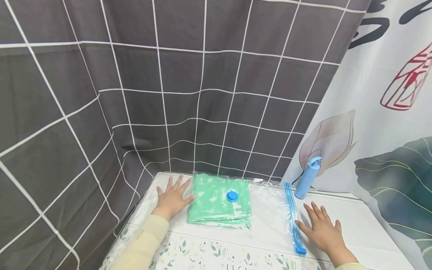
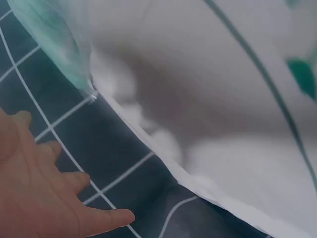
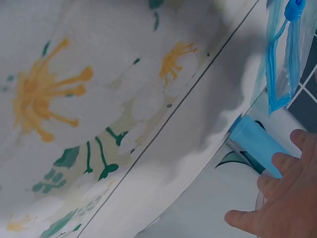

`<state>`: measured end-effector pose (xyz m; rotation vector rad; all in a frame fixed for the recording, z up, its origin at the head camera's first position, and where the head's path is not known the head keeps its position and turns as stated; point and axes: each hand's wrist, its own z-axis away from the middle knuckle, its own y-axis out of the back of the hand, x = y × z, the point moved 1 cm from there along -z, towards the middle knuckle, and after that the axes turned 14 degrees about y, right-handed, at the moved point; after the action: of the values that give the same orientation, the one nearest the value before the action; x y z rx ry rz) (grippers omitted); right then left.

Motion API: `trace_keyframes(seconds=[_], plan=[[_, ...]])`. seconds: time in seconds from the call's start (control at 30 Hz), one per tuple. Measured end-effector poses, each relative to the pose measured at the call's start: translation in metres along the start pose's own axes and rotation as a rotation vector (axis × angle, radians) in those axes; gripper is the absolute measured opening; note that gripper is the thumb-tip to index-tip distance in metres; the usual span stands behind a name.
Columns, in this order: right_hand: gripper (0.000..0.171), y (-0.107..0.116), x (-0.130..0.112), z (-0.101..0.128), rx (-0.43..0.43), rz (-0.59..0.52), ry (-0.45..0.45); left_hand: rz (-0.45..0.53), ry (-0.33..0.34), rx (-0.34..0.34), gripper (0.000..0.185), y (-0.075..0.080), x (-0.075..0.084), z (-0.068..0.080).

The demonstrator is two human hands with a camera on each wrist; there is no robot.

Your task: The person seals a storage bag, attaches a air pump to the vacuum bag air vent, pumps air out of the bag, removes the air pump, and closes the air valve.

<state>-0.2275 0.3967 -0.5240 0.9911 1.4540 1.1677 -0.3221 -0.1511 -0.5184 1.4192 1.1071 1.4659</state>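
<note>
Your left hand (image 1: 172,200) is lying flat on the worktop (image 1: 354,225), fingers spread and grasping nothing, its thumb just touching the left edge of the green folded cloth (image 1: 216,204). Your right hand (image 1: 322,228) is also resting flat and released, palm down, just right of the vacuum bag's blue zip strip (image 1: 293,217), with the fingertips beside that strip.

The clear vacuum bag (image 1: 270,213) is lying flat on the worktop between your two hands, and the green cloth is sitting inside it toward the bag's left end. A round blue valve (image 1: 232,196) is showing on top of the bag, over the cloth's right half. The zip strip is running along the bag's right end.

Behind the bag's right end, a light blue hand pump (image 1: 307,178) is standing upright. A dark checked curtain (image 1: 185,93) is hanging behind the bag and to its left.
</note>
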Motion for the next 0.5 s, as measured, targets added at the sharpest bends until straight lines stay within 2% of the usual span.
trace_keyframes(seconds=[0.23, 0.4, 0.5], plan=[[0.101, 0.001, -0.003, -0.001, -0.011, 0.004, -0.005, -0.007, -0.051, -0.03, 0.083, -0.003, 0.025, 0.002], [0.1, 0.003, -0.005, 0.001, 0.003, 0.031, -0.002, 0.012, -0.103, -0.046, 0.083, -0.004, 0.051, 0.008], [0.1, 0.005, -0.009, 0.003, -0.004, 0.038, -0.006, -0.003, -0.156, -0.053, 0.083, -0.01, 0.07, 0.013]])
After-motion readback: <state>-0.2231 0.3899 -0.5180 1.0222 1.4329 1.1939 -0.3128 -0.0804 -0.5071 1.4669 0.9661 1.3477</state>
